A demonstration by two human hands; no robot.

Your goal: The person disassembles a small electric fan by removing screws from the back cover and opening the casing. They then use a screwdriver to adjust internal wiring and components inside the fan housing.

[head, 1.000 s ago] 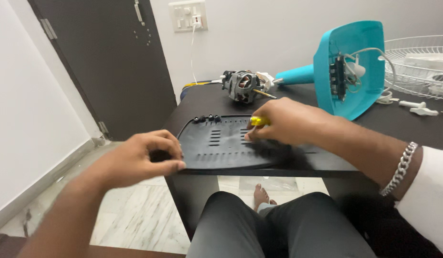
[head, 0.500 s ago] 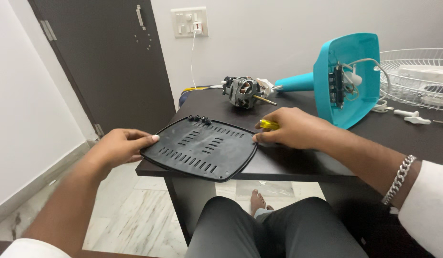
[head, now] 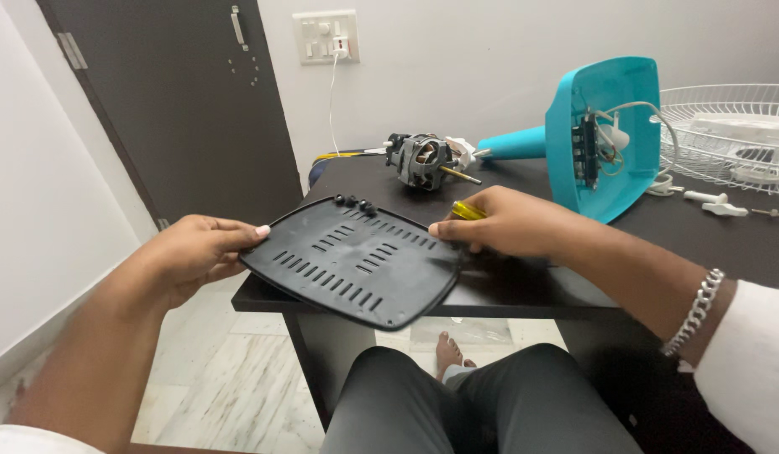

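**Between both hands, a slotted black cover plate held over the near edge of the surface**

Between my two hands sits the black vented cover plate (head: 356, 261), flat side up, with rows of slots across it and a cluster of small black knobs (head: 352, 203) on its far edge. My left hand (head: 192, 252) is closed on the plate's left rim, thumb on top and fingers curled beneath. My right hand (head: 507, 223) is closed round a yellow-handled screwdriver (head: 467, 210), and its fingertips press on the plate's right rim, so that hand carries the tool and steadies the plate at once. A silver chain bracelet (head: 699, 309) hangs on the right wrist.

The plate's far half lies over the dark surface (head: 726, 244); its near half juts past the edge, above my lap.

Just beyond the right grip stands the teal fan base (head: 608, 134), tipped on its side, its open underside with wiring facing me. Beyond the plate, well apart from either grip, lies the bare fan motor (head: 423, 160) with its shaft pointing right. Farther right of the teal base rests the white wire fan guard (head: 726, 126), with small white plastic parts (head: 715, 202) in front of it.
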